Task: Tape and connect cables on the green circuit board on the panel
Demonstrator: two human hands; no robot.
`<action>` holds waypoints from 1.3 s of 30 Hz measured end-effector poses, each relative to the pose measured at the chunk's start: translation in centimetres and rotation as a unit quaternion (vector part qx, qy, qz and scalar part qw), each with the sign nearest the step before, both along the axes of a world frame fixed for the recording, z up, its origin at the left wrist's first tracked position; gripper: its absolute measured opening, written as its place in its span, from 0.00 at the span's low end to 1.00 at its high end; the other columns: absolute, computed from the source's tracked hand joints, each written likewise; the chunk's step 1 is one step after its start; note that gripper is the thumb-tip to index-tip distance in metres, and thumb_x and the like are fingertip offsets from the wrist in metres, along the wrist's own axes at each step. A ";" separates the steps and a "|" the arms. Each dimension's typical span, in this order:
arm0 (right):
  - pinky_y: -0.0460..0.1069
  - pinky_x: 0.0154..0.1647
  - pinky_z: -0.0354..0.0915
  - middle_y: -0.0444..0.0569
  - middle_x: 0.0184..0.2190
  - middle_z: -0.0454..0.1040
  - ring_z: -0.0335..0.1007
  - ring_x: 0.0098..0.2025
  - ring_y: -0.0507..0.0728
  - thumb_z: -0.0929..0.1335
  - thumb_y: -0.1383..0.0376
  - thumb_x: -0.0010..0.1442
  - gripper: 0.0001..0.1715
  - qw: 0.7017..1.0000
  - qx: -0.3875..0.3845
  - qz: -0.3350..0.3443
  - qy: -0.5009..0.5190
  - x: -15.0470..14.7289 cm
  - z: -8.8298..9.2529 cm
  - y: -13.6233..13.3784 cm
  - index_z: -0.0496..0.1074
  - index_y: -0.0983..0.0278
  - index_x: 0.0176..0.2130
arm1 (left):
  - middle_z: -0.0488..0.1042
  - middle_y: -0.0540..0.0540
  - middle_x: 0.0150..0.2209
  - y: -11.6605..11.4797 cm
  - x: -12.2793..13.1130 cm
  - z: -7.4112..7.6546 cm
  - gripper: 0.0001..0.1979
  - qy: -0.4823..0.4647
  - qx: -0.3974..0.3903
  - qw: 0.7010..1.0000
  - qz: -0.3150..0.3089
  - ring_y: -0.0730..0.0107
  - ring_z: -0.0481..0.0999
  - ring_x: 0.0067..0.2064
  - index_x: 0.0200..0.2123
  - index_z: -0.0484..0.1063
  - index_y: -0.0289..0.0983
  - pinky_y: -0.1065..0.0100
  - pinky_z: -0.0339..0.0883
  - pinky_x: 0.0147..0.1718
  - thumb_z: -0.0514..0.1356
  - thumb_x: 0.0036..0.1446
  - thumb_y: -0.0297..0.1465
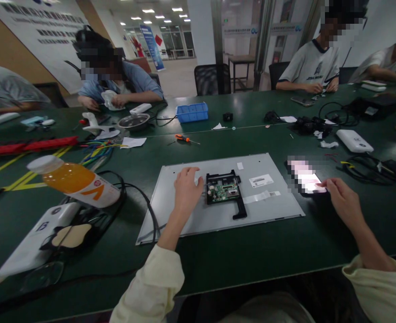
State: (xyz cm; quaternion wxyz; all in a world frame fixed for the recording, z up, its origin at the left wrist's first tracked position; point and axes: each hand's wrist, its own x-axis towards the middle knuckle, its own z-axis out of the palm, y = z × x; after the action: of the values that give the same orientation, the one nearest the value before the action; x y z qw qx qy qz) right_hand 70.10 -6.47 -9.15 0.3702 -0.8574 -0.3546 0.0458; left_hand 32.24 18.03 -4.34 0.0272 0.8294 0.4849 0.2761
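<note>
Where the pale panel (198, 220) lies flat on the green table (235, 260), a circuit board (223, 192) sits near the panel's middle, framed by a black bracket (240, 207) with one arm reaching toward the panel's near edge. Board looks light but fragile, small parts standing proud; best held by the bracket's rim, fingers off the components. Panel probably stiff, smooth enough to slide; opposite edges seem the safest hold.

Left hand (187, 188): above the panel's left half, just beside the bracket, forearm crossing the near edge, fingers curved, thumb parted from them. Grasp loose, nothing seen in it. Contact with the panel: cannot tell.

Right hand (344, 202): off the panel's right side, fingers bent, thumb and fingertips close together at the near end of a lit phone (305, 177). Pinching or merely touching, cannot tell. Phone lies beside the panel's right edge; likely slick, easiest taken by its long sides.

Farther out: screwdriver (183, 138) beyond the panel's far edge, blue basket (191, 113) farther beyond; drink bottle (78, 183) left of the panel.
</note>
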 end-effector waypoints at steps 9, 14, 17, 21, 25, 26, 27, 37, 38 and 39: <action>0.54 0.46 0.59 0.54 0.38 0.75 0.69 0.42 0.61 0.57 0.55 0.61 0.19 0.994 0.104 -0.029 0.002 -0.2 0.1 -0.3 0.70 0.62 0.38 | 0.70 0.41 0.47 -0.2 0.1 0.3 0.14 -0.001 -0.008 1.000 -0.001 0.56 0.69 0.50 0.47 0.69 0.39 0.54 0.63 0.51 0.54 0.58 0.29; 0.54 0.46 0.59 0.53 0.40 0.76 0.69 0.43 0.61 0.58 0.54 0.62 0.19 0.997 0.080 0.002 0.003 -0.6 0.5 0.1 0.71 0.61 0.39 | 0.70 0.41 0.48 -0.1 0.1 0.3 0.14 -0.004 -0.010 1.000 -0.004 0.56 0.69 0.50 0.48 0.69 0.39 0.54 0.63 0.51 0.54 0.58 0.29; 0.54 0.44 0.60 0.52 0.39 0.76 0.70 0.41 0.61 0.57 0.53 0.62 0.20 0.998 0.064 0.002 -0.002 -0.8 0.6 0.2 0.71 0.61 0.40 | 0.70 0.41 0.48 -0.2 0.1 0.3 0.14 -0.007 -0.010 1.000 -0.005 0.56 0.69 0.51 0.47 0.69 0.39 0.54 0.63 0.52 0.54 0.58 0.29; 0.54 0.42 0.60 0.51 0.38 0.76 0.70 0.39 0.61 0.57 0.52 0.62 0.21 0.998 0.058 -0.003 -0.013 -0.6 0.2 0.0 0.71 0.60 0.40 | 0.70 0.41 0.48 -0.3 0.2 0.4 0.14 -0.009 -0.009 1.000 -0.007 0.56 0.69 0.51 0.47 0.68 0.39 0.54 0.63 0.52 0.54 0.58 0.29; 0.54 0.42 0.60 0.51 0.37 0.76 0.70 0.38 0.61 0.57 0.52 0.62 0.22 0.997 0.070 -0.019 -0.030 -0.2 -0.2 -0.3 0.72 0.62 0.39 | 0.69 0.41 0.48 -0.4 0.3 0.5 0.13 -0.006 -0.005 1.000 -0.006 0.56 0.69 0.51 0.47 0.68 0.39 0.54 0.63 0.52 0.54 0.58 0.28; 0.54 0.41 0.60 0.51 0.37 0.76 0.70 0.37 0.61 0.57 0.52 0.62 0.23 0.997 0.071 -0.018 -0.032 -0.3 -0.2 -0.3 0.72 0.62 0.39 | 0.70 0.41 0.48 -0.4 0.3 0.5 0.14 -0.005 -0.005 1.000 -0.007 0.56 0.69 0.51 0.47 0.68 0.39 0.54 0.63 0.52 0.54 0.58 0.28; 0.54 0.41 0.60 0.51 0.37 0.76 0.69 0.37 0.60 0.57 0.52 0.62 0.23 0.997 0.069 -0.011 -0.031 -0.4 -0.1 -0.2 0.72 0.62 0.40 | 0.70 0.41 0.48 -0.4 0.3 0.6 0.14 -0.004 -0.004 1.000 -0.009 0.56 0.69 0.51 0.47 0.68 0.39 0.54 0.63 0.52 0.54 0.58 0.28; 0.51 0.37 0.58 0.50 0.33 0.75 0.68 0.33 0.58 0.56 0.53 0.63 0.22 0.997 0.063 -0.022 -0.048 -0.9 0.1 0.4 0.72 0.62 0.35 | 0.70 0.41 0.48 -0.4 0.2 0.6 0.14 -0.003 -0.003 1.000 -0.012 0.56 0.69 0.51 0.48 0.68 0.39 0.54 0.63 0.51 0.54 0.58 0.28; 0.51 0.37 0.58 0.50 0.33 0.75 0.68 0.34 0.58 0.57 0.53 0.63 0.22 0.997 0.056 -0.031 -0.046 -0.6 0.0 0.2 0.72 0.62 0.35 | 0.70 0.41 0.48 -0.5 0.3 0.6 0.14 -0.002 -0.001 1.000 -0.014 0.56 0.69 0.51 0.48 0.68 0.39 0.54 0.63 0.52 0.54 0.58 0.28; 0.52 0.38 0.57 0.51 0.33 0.75 0.68 0.34 0.59 0.57 0.53 0.63 0.21 0.997 0.047 -0.036 -0.041 -0.4 -0.1 0.0 0.72 0.62 0.34 | 0.70 0.41 0.48 -0.5 0.3 0.6 0.14 -0.001 0.000 1.000 -0.015 0.56 0.69 0.51 0.48 0.68 0.39 0.54 0.63 0.52 0.54 0.58 0.28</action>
State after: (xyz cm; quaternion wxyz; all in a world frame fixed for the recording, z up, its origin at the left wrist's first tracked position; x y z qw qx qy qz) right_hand 69.68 -6.46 -9.22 0.3962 -0.8527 -0.3400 -0.0197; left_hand 32.51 17.56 -3.75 0.0319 0.8365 0.4720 0.2766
